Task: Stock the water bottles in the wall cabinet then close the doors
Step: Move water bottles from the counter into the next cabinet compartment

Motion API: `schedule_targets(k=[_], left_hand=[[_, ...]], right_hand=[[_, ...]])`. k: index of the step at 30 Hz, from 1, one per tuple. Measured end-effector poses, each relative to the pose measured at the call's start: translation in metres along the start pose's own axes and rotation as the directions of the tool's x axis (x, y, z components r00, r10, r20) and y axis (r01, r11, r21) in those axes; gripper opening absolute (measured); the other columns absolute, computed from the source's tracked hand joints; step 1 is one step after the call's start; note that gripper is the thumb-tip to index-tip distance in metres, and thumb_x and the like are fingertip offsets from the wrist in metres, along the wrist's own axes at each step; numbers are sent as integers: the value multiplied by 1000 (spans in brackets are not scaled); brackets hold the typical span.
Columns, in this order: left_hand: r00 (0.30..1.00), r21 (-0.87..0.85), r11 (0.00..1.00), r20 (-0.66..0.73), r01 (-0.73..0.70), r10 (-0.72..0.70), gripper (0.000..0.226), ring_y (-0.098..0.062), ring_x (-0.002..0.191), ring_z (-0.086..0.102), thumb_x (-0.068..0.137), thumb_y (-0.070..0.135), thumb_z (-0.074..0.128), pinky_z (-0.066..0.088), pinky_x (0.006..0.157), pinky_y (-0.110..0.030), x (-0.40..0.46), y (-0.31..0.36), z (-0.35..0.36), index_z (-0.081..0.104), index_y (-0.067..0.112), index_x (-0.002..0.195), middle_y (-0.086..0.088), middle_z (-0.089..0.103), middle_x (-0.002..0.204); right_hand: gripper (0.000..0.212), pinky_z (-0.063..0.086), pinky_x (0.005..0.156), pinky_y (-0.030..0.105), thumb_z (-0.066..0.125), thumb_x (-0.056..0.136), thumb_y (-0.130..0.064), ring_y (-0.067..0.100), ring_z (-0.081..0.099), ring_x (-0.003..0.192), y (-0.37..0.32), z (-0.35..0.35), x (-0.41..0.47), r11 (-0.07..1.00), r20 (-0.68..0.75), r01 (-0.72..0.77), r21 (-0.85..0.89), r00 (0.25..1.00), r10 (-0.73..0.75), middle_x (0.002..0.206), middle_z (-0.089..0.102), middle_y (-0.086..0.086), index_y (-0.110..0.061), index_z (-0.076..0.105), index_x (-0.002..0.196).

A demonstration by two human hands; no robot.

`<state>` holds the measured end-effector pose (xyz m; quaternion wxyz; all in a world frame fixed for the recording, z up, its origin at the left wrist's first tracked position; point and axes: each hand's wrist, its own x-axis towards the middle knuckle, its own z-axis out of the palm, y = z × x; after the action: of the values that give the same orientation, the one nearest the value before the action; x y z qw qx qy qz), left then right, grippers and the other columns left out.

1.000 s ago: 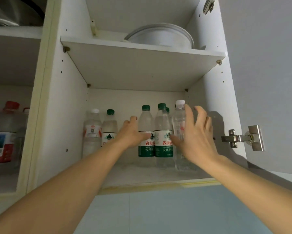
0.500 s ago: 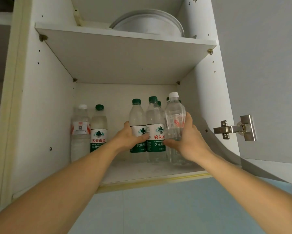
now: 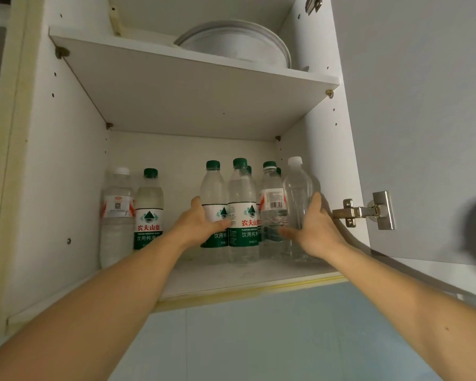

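The wall cabinet's lower shelf (image 3: 231, 281) holds several upright water bottles. My left hand (image 3: 198, 226) grips a green-capped bottle (image 3: 213, 188) with a green label in the middle group. My right hand (image 3: 313, 229) is wrapped around a clear white-capped bottle (image 3: 297, 188) at the right end, close to the cabinet's right wall. Between them stand a green-capped bottle (image 3: 242, 199) and one with a barcode label (image 3: 272, 199). At the left stand a white-capped bottle (image 3: 117, 213) and a green-capped bottle (image 3: 148, 210).
The right cabinet door (image 3: 423, 119) hangs open, with a metal hinge (image 3: 366, 211) near my right hand. A round white dish (image 3: 236, 44) sits on the upper shelf (image 3: 192, 86). Pale blue wall tiles (image 3: 258, 339) lie below the cabinet. A gap separates the left pair from the middle group.
My right hand has slid the white-capped bottle to the right, toward the cabinet wall, uncovering the barcode-label bottle. My left hand stays on the green-label bottle. The camera view shifted slightly.
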<state>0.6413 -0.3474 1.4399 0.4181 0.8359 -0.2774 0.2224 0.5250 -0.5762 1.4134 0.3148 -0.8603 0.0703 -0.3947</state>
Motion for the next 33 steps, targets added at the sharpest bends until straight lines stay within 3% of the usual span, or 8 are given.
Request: schedule_targets(k=[3,6,8,11,17,23,29,33], left_hand=[[1000,15,1000,11,19,-19,72,-21,107,59,89,38,74,55,89,-39,0,1,-3,33,16,144,-9,58,137],[999,7,1000,39,13,-13,70,-21,111,60,89,33,75,56,94,-42,-1,2,-5,34,17,144,-8,58,137],[999,-2,1000,50,3,-3,69,-20,111,60,89,30,75,56,93,-38,-2,2,-7,35,17,143,-8,59,138],[999,22,1000,41,-9,9,68,-18,108,61,89,30,76,54,85,-32,-5,2,-9,35,18,142,-7,60,136],[1000,76,997,11,-4,4,72,-22,110,64,88,32,77,58,88,-38,-7,1,-13,32,19,142,-8,61,131],[996,188,980,-79,61,-47,77,-13,84,62,85,38,79,50,58,-25,-6,-3,-19,30,17,140,-5,62,111],[972,298,942,-214,156,-93,81,-29,106,61,79,40,84,56,88,-45,-13,-9,-32,36,13,138,-13,55,124],[972,371,910,-207,187,-115,86,-30,112,59,79,43,83,55,91,-44,-16,-16,-46,35,15,144,-13,53,129]], right_hand=[[121,36,112,54,72,88,-50,43,27,147,-9,8,-8,994,-39,25,-107,999,-30,163,16,22,-12,-19,158],[113,18,123,53,62,91,-60,42,1,153,-28,17,-13,930,-184,128,-344,962,-201,166,-4,22,-8,-13,159],[96,28,119,50,62,92,-57,40,17,148,-42,23,-10,883,-217,217,-415,920,-328,161,16,20,-10,8,158],[66,53,97,48,62,93,-52,34,53,124,-59,34,-3,927,4,228,-299,971,-238,140,49,12,-13,38,141],[97,62,80,46,75,90,-33,37,59,121,-67,55,17,995,270,93,-44,960,-78,140,53,17,-5,8,154],[67,63,55,37,83,82,-23,30,64,105,-81,62,32,998,412,59,33,909,-67,113,54,7,-14,34,126],[37,65,63,40,83,83,-16,27,69,81,-102,79,46,996,504,84,-28,861,-59,96,57,7,-19,47,91],[45,64,75,45,82,85,-16,33,75,85,-117,90,58,987,568,118,-111,822,-35,114,65,21,-6,55,120]])
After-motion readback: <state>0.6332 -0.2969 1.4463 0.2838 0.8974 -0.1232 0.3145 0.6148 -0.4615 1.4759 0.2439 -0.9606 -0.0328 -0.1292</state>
